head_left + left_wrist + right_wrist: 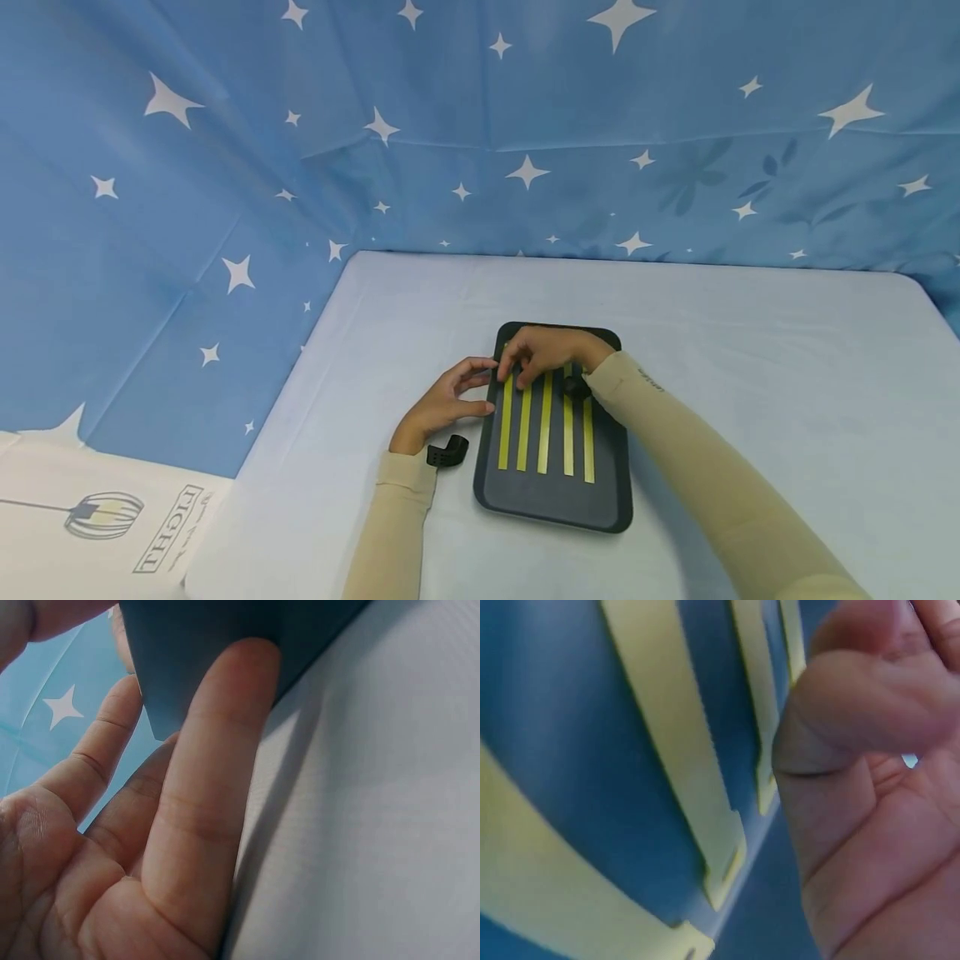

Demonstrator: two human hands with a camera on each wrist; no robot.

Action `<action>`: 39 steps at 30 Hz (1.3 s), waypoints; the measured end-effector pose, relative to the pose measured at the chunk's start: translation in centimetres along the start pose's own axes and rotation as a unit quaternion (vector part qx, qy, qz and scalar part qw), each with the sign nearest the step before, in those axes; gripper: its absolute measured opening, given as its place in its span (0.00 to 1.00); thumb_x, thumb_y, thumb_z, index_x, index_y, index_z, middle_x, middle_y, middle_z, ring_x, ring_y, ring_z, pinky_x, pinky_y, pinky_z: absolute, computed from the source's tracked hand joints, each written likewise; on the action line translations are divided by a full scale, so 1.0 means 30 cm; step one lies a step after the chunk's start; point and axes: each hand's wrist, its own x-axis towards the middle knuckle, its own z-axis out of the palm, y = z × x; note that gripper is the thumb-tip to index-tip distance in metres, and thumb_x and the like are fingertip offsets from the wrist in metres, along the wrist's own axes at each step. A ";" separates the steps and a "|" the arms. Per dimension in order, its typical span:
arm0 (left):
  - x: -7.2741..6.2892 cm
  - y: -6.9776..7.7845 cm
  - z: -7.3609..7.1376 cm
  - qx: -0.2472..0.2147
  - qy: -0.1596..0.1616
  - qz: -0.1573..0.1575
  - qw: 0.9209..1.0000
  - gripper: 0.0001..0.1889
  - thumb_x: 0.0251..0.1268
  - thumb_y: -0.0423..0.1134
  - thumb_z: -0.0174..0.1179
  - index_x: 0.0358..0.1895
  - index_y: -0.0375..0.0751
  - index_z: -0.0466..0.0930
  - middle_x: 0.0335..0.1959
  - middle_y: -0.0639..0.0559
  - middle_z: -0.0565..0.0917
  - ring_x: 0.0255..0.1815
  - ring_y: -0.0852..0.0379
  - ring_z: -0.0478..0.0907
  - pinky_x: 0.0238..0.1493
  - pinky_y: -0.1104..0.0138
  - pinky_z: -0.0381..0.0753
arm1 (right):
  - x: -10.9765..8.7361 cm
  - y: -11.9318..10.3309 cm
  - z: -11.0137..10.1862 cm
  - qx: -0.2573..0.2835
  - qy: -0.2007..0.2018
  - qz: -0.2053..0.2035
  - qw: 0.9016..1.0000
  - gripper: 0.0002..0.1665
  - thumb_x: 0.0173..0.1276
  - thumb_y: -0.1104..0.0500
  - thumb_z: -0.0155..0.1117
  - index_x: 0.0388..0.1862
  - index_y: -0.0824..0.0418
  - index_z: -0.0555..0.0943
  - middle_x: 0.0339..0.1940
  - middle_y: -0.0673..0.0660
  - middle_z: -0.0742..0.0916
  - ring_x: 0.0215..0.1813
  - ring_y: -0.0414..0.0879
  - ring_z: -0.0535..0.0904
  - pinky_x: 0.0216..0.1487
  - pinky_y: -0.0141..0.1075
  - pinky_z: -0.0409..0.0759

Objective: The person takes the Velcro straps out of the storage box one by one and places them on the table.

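Note:
A dark shallow tray [551, 504] lies on the white table, with several yellow strips [544, 425] running lengthwise across its inside. My left hand [442, 400] is at the tray's left edge, fingertips and thumb tip against the rim. In the left wrist view, one outstretched finger [217, 765] rests against the dark tray wall. Over the upper left of the tray, my right hand [551, 346] has bent fingers pointing down at the leftmost strips; I cannot tell whether it pinches one. The right wrist view shows bent fingers beside yellow strips [667, 727].
A black wrist-worn camera [447, 451] sits beside the left wrist, another [575, 387] below the right wrist, overlapping the strips. A blue star-patterned curtain [480, 125] hangs behind and left of the white table [780, 400]. A cream printed cloth [90, 567] lies at lower left.

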 end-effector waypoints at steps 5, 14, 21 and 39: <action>0.001 -0.004 -0.002 0.002 0.000 -0.002 1.000 0.37 0.70 0.32 0.71 0.78 0.28 0.66 0.82 0.33 0.65 0.80 0.32 0.66 0.76 0.42 0.69 | 0.018 0.005 0.011 -0.017 0.000 0.002 1.000 0.13 0.70 0.74 0.72 0.53 0.72 0.90 0.54 0.64 0.90 0.36 0.39 0.80 0.41 0.36 0.82; 0.003 -0.003 0.001 0.007 0.001 0.002 1.000 0.35 0.69 0.30 0.70 0.77 0.29 0.67 0.80 0.34 0.68 0.79 0.34 0.69 0.74 0.48 0.72 | 0.050 -0.008 0.034 -0.037 0.026 0.025 0.999 0.12 0.64 0.79 0.72 0.42 0.69 0.92 0.43 0.58 0.93 0.37 0.39 0.78 0.42 0.34 0.79; 0.005 -0.009 0.000 0.008 -0.001 0.016 1.000 0.35 0.68 0.28 0.69 0.76 0.27 0.67 0.78 0.33 0.69 0.78 0.33 0.69 0.72 0.52 0.75 | 0.061 -0.023 0.039 -0.044 0.037 0.045 0.997 0.12 0.62 0.80 0.74 0.33 0.65 0.91 0.33 0.50 0.91 0.32 0.39 0.78 0.39 0.33 0.78; 0.010 -0.009 0.003 -0.003 0.003 0.008 1.000 0.35 0.67 0.25 0.67 0.76 0.25 0.65 0.79 0.29 0.66 0.79 0.29 0.66 0.76 0.41 0.69 | -0.030 -0.098 -0.013 -0.011 0.054 -0.022 0.998 0.07 0.74 0.77 0.66 0.42 0.69 0.85 0.40 0.55 0.86 0.35 0.48 0.78 0.43 0.43 0.81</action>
